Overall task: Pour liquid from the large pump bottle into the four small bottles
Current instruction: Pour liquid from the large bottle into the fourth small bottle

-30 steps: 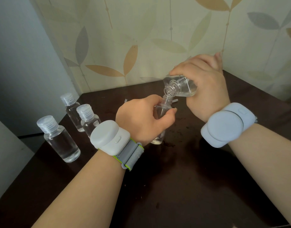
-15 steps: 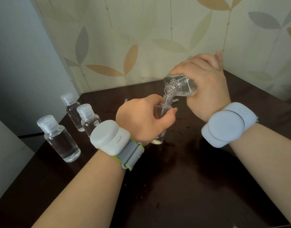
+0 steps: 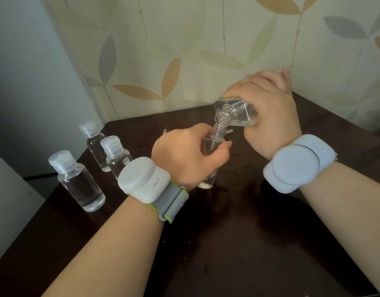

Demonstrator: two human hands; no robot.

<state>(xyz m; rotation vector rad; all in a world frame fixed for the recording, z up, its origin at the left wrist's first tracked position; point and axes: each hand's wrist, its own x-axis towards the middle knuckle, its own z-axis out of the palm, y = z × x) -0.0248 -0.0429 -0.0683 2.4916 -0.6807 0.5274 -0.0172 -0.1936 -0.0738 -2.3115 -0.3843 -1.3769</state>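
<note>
Your right hand (image 3: 268, 116) wraps the large bottle (image 3: 236, 113), tipped so its threaded open neck sits just above the mouth of the uncapped small bottle (image 3: 212, 144), which your left hand (image 3: 187, 155) grips round the body while its base stands on the dark table (image 3: 238, 243). Your fingers hide most of both bottles, and any stream between the mouths is too faint to make out. Left of the uncapped bottle stand three capped small bottles (image 3: 77, 181), upright and seemingly filled.
</note>
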